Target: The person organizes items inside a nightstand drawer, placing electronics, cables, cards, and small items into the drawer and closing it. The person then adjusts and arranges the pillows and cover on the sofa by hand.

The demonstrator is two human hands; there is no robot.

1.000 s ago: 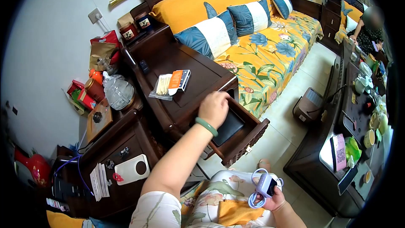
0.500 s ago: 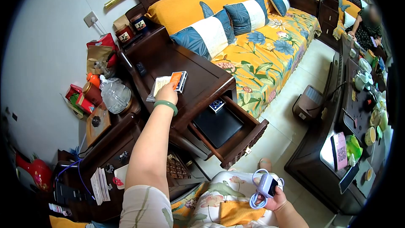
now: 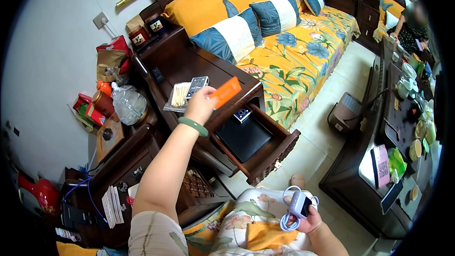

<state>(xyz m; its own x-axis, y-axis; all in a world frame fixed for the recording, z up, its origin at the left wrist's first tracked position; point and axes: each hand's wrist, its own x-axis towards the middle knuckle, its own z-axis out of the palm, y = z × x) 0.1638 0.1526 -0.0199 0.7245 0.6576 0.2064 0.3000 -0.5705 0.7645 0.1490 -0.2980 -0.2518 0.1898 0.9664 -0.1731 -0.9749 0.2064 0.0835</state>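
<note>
My left hand [image 3: 199, 108], a green bangle on its wrist, pinches a flat orange packet [image 3: 227, 92] above the front of the dark wooden side table [image 3: 222, 73]. Behind it on the tabletop lie a bag of cotton swabs [image 3: 179, 96] and a dark card box [image 3: 197, 85]. Below, a pulled-out drawer [image 3: 275, 162] holds a black flat case [image 3: 244, 140] and a blue-and-white card box [image 3: 242, 114]. Over my lap, my right hand [image 3: 311, 221] is closed around a lavender charger with a coiled cable [image 3: 298, 205]; a dark-faced part shows beside the fingers.
A sofa [image 3: 296, 68] with a yellow floral cover and cushions stands beyond the side table. On the right is a long dark table [image 3: 353, 175] with a phone, cups and bags. A person [image 3: 412, 31] sits at the far right. Jars and bags crowd the left wall.
My left hand has lifted the orange packet off the card box and moved it right, toward the drawer. My right hand stays in place with the charger.
</note>
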